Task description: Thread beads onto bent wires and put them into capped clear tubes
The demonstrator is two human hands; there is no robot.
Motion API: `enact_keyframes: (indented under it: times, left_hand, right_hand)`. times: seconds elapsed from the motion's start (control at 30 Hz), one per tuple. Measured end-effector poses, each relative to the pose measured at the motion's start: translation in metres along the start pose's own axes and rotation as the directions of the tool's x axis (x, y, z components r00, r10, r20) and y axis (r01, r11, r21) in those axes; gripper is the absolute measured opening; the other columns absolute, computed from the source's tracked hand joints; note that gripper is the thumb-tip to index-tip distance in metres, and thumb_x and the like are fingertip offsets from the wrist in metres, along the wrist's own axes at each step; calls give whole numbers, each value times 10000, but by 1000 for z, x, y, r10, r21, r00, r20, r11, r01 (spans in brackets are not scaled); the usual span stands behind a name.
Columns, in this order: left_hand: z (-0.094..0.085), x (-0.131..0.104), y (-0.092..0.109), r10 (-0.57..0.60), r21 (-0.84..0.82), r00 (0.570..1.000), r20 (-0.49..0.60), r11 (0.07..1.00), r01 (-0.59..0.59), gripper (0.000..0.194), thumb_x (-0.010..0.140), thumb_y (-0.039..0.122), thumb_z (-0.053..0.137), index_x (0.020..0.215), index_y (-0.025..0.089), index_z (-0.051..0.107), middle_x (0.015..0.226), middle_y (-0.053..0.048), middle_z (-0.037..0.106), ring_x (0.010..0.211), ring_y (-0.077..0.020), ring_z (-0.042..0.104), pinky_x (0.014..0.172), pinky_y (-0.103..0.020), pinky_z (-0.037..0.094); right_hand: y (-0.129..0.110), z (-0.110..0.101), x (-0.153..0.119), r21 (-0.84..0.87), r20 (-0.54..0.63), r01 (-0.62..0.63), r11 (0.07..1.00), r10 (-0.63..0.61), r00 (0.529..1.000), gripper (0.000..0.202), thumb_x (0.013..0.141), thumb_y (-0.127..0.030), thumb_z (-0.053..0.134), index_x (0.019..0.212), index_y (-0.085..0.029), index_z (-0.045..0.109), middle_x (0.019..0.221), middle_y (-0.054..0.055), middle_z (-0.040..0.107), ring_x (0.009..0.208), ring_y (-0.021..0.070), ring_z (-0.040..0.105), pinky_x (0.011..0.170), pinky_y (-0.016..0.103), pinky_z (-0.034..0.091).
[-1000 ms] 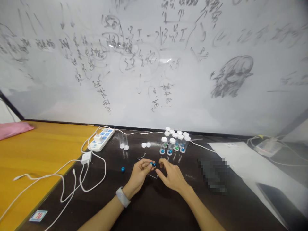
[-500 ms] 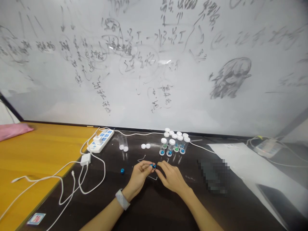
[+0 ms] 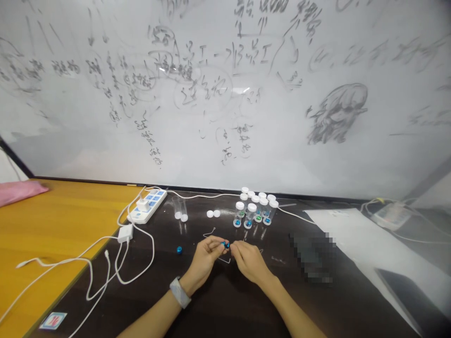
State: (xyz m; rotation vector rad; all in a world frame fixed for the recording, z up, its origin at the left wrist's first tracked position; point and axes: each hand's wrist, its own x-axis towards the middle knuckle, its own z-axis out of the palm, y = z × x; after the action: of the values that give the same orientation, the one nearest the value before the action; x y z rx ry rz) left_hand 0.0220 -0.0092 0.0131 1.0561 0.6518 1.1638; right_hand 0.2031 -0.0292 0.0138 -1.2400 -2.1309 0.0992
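Over the middle of the dark table, my left hand (image 3: pixel 207 255) pinches a small blue metallic part (image 3: pixel 225 244) between thumb and fingertips. My right hand (image 3: pixel 251 260) is closed beside it, its fingertips at the part's right side; what they hold is too small to name. A second blue piece (image 3: pixel 179 250) lies on the table left of my hands. Thin bent metal wires (image 3: pixel 209 233) lie behind and under my fingers. Behind my hands stand several clear vials with white caps (image 3: pixel 251 207), some with blue or green pieces inside.
Two uncapped clear tubes (image 3: pixel 181 211) stand behind left, near two white caps (image 3: pixel 213 214). A power strip (image 3: pixel 148 206) with white cables (image 3: pixel 153 244) is at left. White paper (image 3: pixel 338 234) and a dark flat device (image 3: pixel 408 295) lie at right, and a whiteboard (image 3: pixel 197 164) rises behind.
My right hand's fingers have drawn together and turned at the blue part, uncovering a wire end on the right. My left hand has barely moved.
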Motion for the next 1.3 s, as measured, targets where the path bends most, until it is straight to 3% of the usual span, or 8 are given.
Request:
enact_keyframes:
  times: [0.23, 0.4, 0.63, 0.83, 0.93, 1.03, 1.2, 1.3]
  left_hand:
    - [0, -1, 0, -3, -3, 1000, -9, 1000, 3, 226, 778, 283, 819, 949, 153, 747, 952, -94, 756, 827, -168, 680, 811, -282, 519]
    - [2, -1, 1, 2, 14, 1000, -5, 1000, -2, 211, 779, 278, 819, 930, 148, 749, 945, -95, 759, 827, -167, 677, 828, -288, 521]
    - [1, 1, 7, -6, -9, 1000, -30, 1000, 5, 239, 760, 294, 834, 930, 150, 748, 941, -91, 758, 812, -166, 683, 807, -284, 527]
    - [1, 0, 4, 7, 16, 1000, 0, 1000, -7, 226, 779, 286, 819, 942, 147, 746, 952, -96, 757, 833, -171, 681, 827, -294, 527]
    - [2, -1, 5, 0, -2, 1000, -3, 1000, 0, 224, 775, 279, 822, 938, 148, 743, 944, -90, 756, 818, -165, 681, 805, -281, 524]
    - [2, -1, 6, -9, -17, 1000, -10, 1000, 9, 223, 770, 279, 825, 931, 149, 743, 951, -89, 756, 823, -167, 684, 812, -284, 524]
    - [3, -1, 5, -1, -3, 1000, -11, 1000, 1, 216, 769, 283, 826, 919, 148, 747, 956, -94, 757, 840, -171, 680, 826, -287, 522]
    - [3, -1, 5, -2, -5, 1000, -9, 1000, 1, 233, 763, 298, 831, 922, 150, 748, 948, -96, 757, 825, -174, 683, 811, -291, 523]
  right_hand:
    - [0, -6, -1, -27, -21, 46, 999, -46, 999, 181, 998, -351, 500, 1076, -197, 555, 931, 60, 680, 822, 199, 652, 693, 276, 424]
    - [1, 0, 0, -61, -8, 17, 998, -18, 1000, 363, 1064, -262, 313, 787, -212, 542, 700, 17, 637, 653, 164, 628, 616, 259, 383]
    - [2, -7, 0, -60, -32, 46, 997, -48, 998, 198, 1007, -360, 489, 1098, -195, 548, 888, 51, 687, 774, 193, 661, 668, 279, 425]
    - [-1, -1, 1, -75, -8, 45, 996, -46, 999, 378, 1062, -271, 315, 767, -208, 543, 717, 30, 640, 672, 171, 623, 613, 278, 391]
    - [-2, -7, 0, -39, -16, 24, 999, -24, 1000, 189, 1010, -338, 468, 934, -198, 570, 780, 27, 662, 698, 175, 634, 632, 276, 408]
    - [0, -10, 0, -53, -25, 68, 996, -70, 997, 195, 995, -346, 502, 1091, -188, 565, 908, 67, 694, 798, 198, 662, 672, 282, 430]
    - [0, -4, 0, -58, 24, 73, 996, -71, 997, 364, 1063, -268, 317, 794, -206, 554, 734, 38, 656, 688, 171, 633, 626, 270, 392]
    - [-2, -7, -1, -17, 13, 23, 1000, -23, 1000, 247, 1036, -321, 406, 873, -207, 553, 730, 16, 650, 651, 163, 618, 617, 265, 390]
